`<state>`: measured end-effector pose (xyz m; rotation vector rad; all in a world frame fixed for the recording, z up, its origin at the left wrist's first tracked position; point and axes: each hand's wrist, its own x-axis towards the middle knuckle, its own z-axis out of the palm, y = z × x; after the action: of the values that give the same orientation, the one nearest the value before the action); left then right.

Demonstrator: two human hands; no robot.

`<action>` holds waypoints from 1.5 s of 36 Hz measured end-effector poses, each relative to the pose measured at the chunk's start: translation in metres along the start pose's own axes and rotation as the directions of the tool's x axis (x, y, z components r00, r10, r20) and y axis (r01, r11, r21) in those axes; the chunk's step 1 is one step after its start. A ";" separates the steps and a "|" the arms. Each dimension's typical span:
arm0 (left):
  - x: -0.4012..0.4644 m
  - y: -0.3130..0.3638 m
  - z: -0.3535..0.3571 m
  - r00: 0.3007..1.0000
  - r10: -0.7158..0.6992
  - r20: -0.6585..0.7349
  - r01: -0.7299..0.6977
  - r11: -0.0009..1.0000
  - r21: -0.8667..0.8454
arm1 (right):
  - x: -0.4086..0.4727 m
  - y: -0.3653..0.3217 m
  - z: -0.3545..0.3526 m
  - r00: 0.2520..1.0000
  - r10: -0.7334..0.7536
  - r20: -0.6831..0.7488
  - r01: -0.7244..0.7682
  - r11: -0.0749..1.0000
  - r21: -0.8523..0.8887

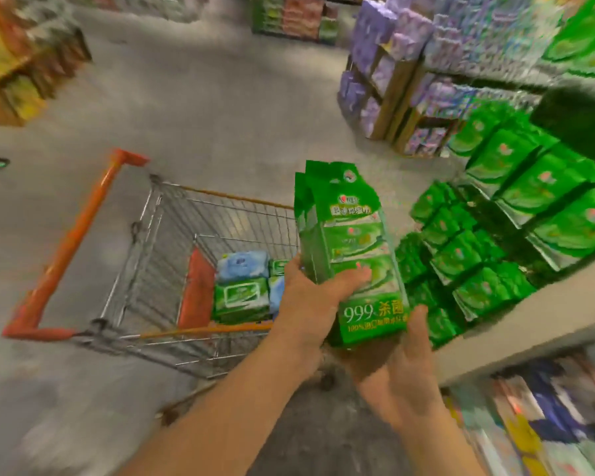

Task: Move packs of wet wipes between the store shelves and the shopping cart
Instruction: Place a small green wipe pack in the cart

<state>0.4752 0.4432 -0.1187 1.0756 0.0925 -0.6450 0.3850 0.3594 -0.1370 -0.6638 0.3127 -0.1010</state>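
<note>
Mid-transfer: both hands grasp one tall green wipes pack (352,255), left hand (310,297) wrapped round its side, right hand (406,359) cupping its bottom, between cart (124,266) and shelf (516,214). Several packs (243,286) already in cart; shelf well stocked.

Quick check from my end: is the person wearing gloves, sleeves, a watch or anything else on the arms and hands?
Nothing worn that I can see. The left hand and right hand are bare, with no gloves and no rings that show on the fingers. Both forearms are bare down to the bottom edge of the picture, so no sleeve shows, and there is no watch or band at either wrist. The picture is somewhat blurred, so small marks could be missed.
</note>
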 end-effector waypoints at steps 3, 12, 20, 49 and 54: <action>0.018 0.007 -0.030 0.997 0.036 -0.061 -0.035 0.999 0.013 | 0.040 0.025 0.015 0.998 0.029 -0.063 -0.032 0.999 -0.041; 0.068 0.018 -0.094 0.991 -0.041 -0.128 0.041 0.999 0.003 | 0.117 0.048 0.012 0.976 0.021 -0.219 -0.074 0.968 -0.239; 0.148 0.027 -0.161 0.916 -0.234 -0.327 0.167 0.961 -0.221 | 0.185 0.028 -0.046 0.931 0.220 -0.292 -0.344 0.800 -0.492; 0.309 -0.167 -0.311 0.529 -0.715 -0.458 0.840 0.518 0.162 | 0.377 0.167 -0.236 0.498 0.672 -0.548 -0.809 0.133 -0.572; 0.317 -0.206 -0.339 0.453 -0.727 -0.515 0.884 0.441 0.155 | 0.371 0.213 -0.251 0.424 0.639 -0.642 -0.879 0.118 -0.463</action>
<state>0.7032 0.5226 -0.5656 1.5581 0.9384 -1.4007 0.6564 0.3075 -0.5488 -1.2776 1.0275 1.0948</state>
